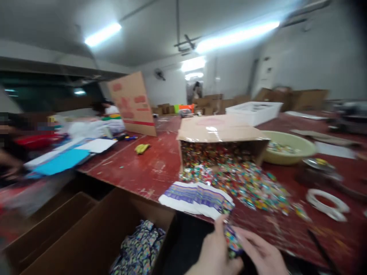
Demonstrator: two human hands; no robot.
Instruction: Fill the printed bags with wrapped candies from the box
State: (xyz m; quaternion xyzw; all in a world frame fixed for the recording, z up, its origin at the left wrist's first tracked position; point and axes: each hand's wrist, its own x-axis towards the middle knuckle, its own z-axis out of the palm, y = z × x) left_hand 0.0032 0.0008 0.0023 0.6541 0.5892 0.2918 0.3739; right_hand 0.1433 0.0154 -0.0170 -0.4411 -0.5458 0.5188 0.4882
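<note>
Small colourful packet [233, 241] upright, pinched at table edge.

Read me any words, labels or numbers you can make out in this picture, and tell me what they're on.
Nothing can be read.
Standing cardboard sheet: red print, too blurred to read.
Tipped carton spilling candies: faint pink round mark on its upper side, unreadable.
Stack of bags with purple bands: print too blurred.
Filled bag between left hand and right hand: pattern only, unreadable.

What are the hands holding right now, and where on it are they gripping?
Both the left hand and right hand pinch one small colourful packet between them, at its left and right sides; blur hides the exact finger placement.
</note>
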